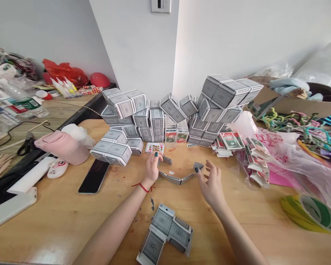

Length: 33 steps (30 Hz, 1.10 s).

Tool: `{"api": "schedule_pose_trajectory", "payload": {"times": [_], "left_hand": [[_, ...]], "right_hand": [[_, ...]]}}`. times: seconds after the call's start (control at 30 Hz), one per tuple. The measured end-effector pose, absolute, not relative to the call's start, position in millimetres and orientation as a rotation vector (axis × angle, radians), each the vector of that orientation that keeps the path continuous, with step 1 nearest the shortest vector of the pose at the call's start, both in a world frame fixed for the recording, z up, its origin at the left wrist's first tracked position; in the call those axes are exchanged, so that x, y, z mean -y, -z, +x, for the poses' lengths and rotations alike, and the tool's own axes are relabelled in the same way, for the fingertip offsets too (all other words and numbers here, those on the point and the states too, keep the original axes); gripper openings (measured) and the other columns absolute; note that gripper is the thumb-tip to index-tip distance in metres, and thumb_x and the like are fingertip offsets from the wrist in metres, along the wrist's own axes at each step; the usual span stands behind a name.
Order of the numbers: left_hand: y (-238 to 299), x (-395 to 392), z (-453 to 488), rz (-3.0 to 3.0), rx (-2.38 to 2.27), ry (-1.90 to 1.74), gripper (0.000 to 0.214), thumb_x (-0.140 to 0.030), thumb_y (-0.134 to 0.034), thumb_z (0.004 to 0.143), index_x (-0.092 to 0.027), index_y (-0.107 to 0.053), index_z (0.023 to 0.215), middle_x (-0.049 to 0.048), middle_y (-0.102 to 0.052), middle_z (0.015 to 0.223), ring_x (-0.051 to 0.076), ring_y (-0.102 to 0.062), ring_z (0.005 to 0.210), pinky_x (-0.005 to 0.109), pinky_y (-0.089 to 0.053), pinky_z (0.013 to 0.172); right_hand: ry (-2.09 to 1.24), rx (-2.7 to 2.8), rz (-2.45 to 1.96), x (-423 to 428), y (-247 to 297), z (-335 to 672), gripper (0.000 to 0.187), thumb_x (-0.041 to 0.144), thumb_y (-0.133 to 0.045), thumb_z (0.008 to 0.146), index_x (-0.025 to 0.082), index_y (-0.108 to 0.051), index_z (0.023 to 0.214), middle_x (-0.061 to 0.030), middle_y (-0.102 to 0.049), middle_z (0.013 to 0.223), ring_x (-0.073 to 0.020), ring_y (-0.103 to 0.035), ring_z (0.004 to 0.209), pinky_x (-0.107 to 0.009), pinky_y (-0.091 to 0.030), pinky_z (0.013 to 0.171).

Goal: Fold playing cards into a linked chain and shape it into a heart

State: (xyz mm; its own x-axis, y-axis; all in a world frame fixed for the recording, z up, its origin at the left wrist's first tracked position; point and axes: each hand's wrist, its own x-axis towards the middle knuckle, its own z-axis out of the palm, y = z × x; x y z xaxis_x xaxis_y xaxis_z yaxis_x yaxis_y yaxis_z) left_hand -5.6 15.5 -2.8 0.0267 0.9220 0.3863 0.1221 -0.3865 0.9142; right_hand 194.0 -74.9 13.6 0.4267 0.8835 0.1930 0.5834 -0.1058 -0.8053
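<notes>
A bent strip of joined playing cards (178,177) lies on the wooden table (71,221) between my hands, its ends turned up. My left hand (152,166) pinches the strip's left end with closed fingers. My right hand (212,183) hovers by the right end (198,166), fingers spread, a fingertip touching it. A face-up card (155,148) lies just beyond my left hand. A folded piece of grey-backed cards (165,235) rests near the table's front edge. Behind stands a wall of stacked card cubes (179,114).
A black phone (94,176), a pink cloth bundle (63,146) and a white roll (30,178) lie at left. Loose card packs (231,141) and plastic bags (287,154) spread at right, with a green tape roll (314,213) and a cardboard box (298,103).
</notes>
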Motion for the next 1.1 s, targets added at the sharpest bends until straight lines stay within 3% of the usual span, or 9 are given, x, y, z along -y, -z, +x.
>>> {"api": "schedule_pose_trajectory", "payload": {"times": [0.13, 0.23, 0.6, 0.87, 1.1], "left_hand": [[6.9, -17.2, -6.2, 1.551, -1.058, -1.423, 0.03, -0.038, -0.031, 0.085, -0.017, -0.052, 0.084, 0.006, -0.057, 0.088, 0.018, -0.052, 0.089, 0.033, -0.038, 0.085], [5.8, -17.7, -7.0, 1.527, -1.028, -1.404, 0.029, -0.036, -0.033, 0.084, -0.016, -0.053, 0.092, 0.0075, -0.057, 0.095, 0.018, -0.051, 0.095, 0.033, -0.036, 0.088], [-0.5, -13.6, -9.4, 1.601, -1.0, -1.31, 0.038, -0.037, -0.029, 0.085, -0.015, -0.06, 0.086, 0.0077, -0.061, 0.092, 0.02, -0.053, 0.091, 0.032, -0.039, 0.082], [0.3, -11.1, -10.6, 1.563, -1.03, -1.264, 0.039, -0.041, -0.031, 0.083, -0.015, -0.059, 0.079, 0.0065, -0.06, 0.082, 0.017, -0.054, 0.077, 0.03, -0.041, 0.074], [-5.3, -11.1, -14.9, 1.576, -1.13, -1.464, 0.045, -0.037, -0.026, 0.086, -0.014, -0.063, 0.073, 0.0082, -0.063, 0.076, 0.018, -0.057, 0.078, 0.032, -0.043, 0.075]], "right_hand": [[-0.652, 1.22, -1.669, 54.1, 7.4, 179.4, 0.054, 0.033, -0.044, 0.077, 0.017, -0.028, 0.126, -0.0147, -0.044, 0.12, -0.023, -0.049, 0.104, -0.042, -0.038, 0.089], [-0.774, 1.205, -1.549, 38.9, 11.6, 166.9, 0.05, 0.025, -0.04, 0.077, 0.017, -0.029, 0.125, -0.0115, -0.05, 0.115, -0.0201, -0.05, 0.102, -0.04, -0.037, 0.09], [-0.838, 1.19, -1.389, 32.9, 12.8, 165.3, 0.031, 0.02, -0.043, 0.072, 0.019, -0.054, 0.101, -0.006, -0.058, 0.109, -0.0194, -0.051, 0.103, -0.035, -0.036, 0.09], [-0.763, 1.187, -1.486, 39.9, 5.9, 165.5, 0.025, 0.019, -0.045, 0.069, 0.018, -0.056, 0.091, -0.0051, -0.062, 0.096, -0.0197, -0.056, 0.088, -0.033, -0.041, 0.08], [-0.752, 1.16, -1.481, 40.7, 6.5, 165.2, 0.023, 0.02, -0.045, 0.069, 0.018, -0.056, 0.09, -0.0044, -0.061, 0.092, -0.0186, -0.055, 0.082, -0.031, -0.042, 0.074]]}}
